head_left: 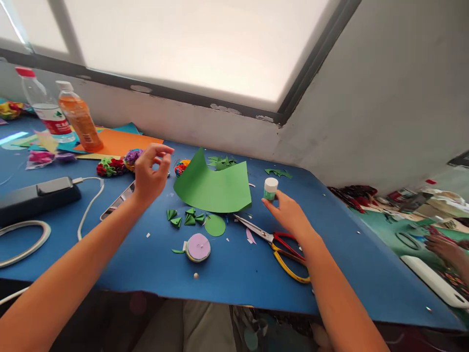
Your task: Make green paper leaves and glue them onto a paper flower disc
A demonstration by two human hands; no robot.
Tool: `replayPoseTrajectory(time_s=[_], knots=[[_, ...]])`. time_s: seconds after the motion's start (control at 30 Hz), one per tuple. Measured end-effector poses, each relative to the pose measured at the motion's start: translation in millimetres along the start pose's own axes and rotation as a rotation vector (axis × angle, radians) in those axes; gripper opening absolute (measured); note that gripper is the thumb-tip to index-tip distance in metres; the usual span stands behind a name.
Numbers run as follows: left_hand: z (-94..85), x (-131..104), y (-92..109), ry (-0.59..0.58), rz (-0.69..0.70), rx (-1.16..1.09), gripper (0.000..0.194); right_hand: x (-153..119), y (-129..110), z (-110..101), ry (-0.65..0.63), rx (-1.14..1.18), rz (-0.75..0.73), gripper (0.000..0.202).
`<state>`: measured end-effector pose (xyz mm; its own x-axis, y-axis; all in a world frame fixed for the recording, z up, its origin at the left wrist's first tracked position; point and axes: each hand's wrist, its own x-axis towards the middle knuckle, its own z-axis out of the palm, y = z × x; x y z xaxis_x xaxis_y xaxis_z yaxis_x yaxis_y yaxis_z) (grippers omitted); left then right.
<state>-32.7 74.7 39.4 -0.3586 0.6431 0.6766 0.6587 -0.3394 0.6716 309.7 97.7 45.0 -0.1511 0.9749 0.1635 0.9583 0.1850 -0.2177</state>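
My right hand (284,210) is closed round a small bottle (270,189) with a white cap and green label, above the blue table. My left hand (152,171) is raised over the table, fingers curled and apart, holding nothing. Between my hands lies a large cut sheet of green paper (216,188). Small folded green pieces (189,216) and a green paper circle (215,225) are in front of it. Closer to me sits a round stack with a purple top (198,247). Scissors with red and yellow handles (269,237) lie open beside my right forearm.
Two bottles, one clear (53,115) and one orange (80,117), stand at the back left by orange paper (124,143). A black power strip (40,198), tape roll (46,234) and phone (119,200) lie left. Another person's hand (445,249) shows far right.
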Motion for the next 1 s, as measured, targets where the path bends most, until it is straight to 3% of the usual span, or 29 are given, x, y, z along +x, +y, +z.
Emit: replayPoseTrajectory(time_s=[0.03, 0.1, 0.2, 0.27, 0.37, 0.47, 0.63, 1.0], knots=[[-2.5, -9, 8, -0.058, 0.041, -0.045, 0.021, -5, -6, -6, 0.025, -0.006, -0.036, 0.028], [-4.7, -28, 21, -0.401, 0.170, -0.206, 0.017, -16, -18, -19, 0.099, 0.013, -0.154, 0.029], [-0.9, -53, 33, -0.901, 0.191, -0.185, 0.019, -34, -36, -34, 0.139, 0.104, -0.301, 0.027], [5.0, -64, 36, -1.049, 0.159, -0.087, 0.024, -42, -44, -39, 0.165, 0.224, -0.325, 0.027], [16.1, -73, 34, -1.135, 0.064, -0.029, 0.028, -45, -49, -42, 0.211, 0.516, -0.256, 0.034], [27.0, -76, 29, -1.222, -0.079, -0.010, 0.035, -40, -53, -40, 0.152, 0.765, -0.189, 0.037], [36.1, -70, 25, -1.310, -0.114, 0.063, 0.037, -32, -70, -29, 0.100, 1.003, -0.274, 0.031], [51.1, -49, 50, -1.560, -0.099, 0.190, 0.017, -39, -77, -14, -0.082, 1.093, -0.290, 0.028]])
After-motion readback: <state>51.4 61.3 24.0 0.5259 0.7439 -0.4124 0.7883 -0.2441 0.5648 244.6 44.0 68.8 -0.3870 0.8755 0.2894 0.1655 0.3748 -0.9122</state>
